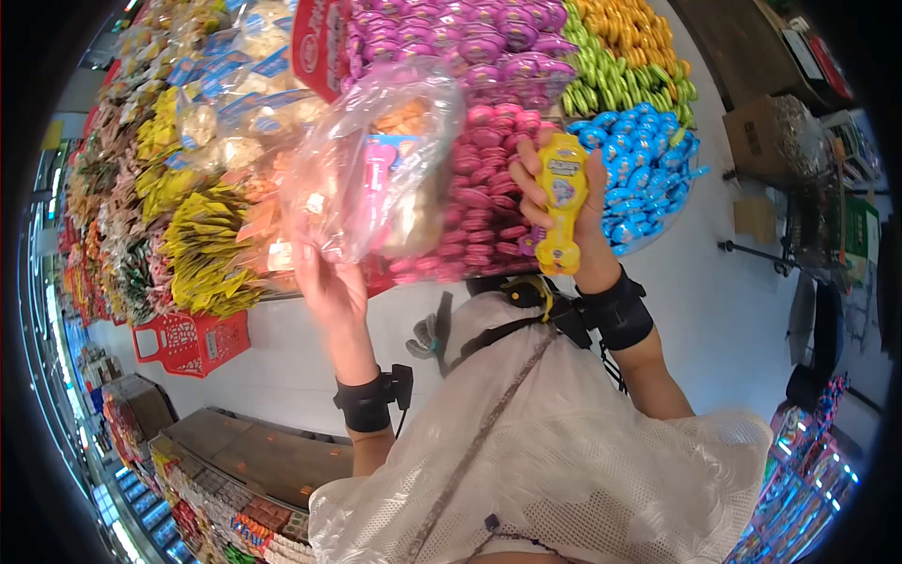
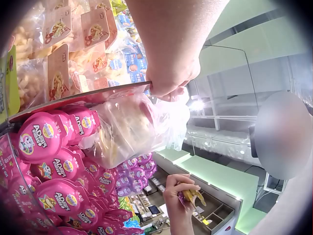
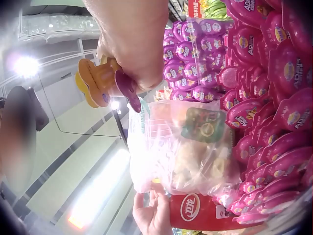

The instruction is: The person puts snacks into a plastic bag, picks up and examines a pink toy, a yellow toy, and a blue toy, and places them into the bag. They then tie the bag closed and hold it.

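A clear plastic bag (image 1: 413, 221) with snack packs inside stands over the pink packs (image 1: 484, 202). My left hand (image 1: 329, 287) grips its near left edge; the left wrist view shows that hand (image 2: 173, 78) with curled fingers at the bag's (image 2: 124, 129) top. Raised to the right of the bag, my right hand (image 1: 587, 221) holds a yellow bone-shaped pack (image 1: 561, 202), its fingers curled round it. In the right wrist view, a purple pack (image 3: 127, 90) and an orange one (image 3: 100, 83) show in the same hand (image 3: 134, 63).
Purple (image 1: 479, 42), green (image 1: 615, 85) and blue packs (image 1: 639, 174) fill the display beyond and to the right. Yellow packets (image 1: 211, 249) lie at the left. A red basket (image 1: 202, 343) stands below the display's left side, and a cardboard box (image 1: 756, 136) at the right.
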Demonstrator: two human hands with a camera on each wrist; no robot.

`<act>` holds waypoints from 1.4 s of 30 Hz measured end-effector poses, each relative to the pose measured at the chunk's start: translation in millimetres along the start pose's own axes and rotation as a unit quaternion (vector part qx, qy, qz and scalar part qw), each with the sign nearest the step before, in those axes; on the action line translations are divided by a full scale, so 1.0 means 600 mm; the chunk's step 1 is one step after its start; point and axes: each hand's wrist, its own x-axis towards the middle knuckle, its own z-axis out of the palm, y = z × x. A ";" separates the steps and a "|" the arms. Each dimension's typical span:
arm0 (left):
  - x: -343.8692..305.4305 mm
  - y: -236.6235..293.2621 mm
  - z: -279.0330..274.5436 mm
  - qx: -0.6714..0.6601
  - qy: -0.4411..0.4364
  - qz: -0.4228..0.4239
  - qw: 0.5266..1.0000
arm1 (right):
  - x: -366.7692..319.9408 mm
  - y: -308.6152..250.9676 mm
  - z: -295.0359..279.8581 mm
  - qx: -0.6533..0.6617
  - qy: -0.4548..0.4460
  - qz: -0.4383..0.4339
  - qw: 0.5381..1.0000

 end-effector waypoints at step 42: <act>0.098 0.107 0.079 0.238 -0.075 -0.076 0.965 | 0.171 0.056 0.085 -0.650 -0.076 0.144 0.742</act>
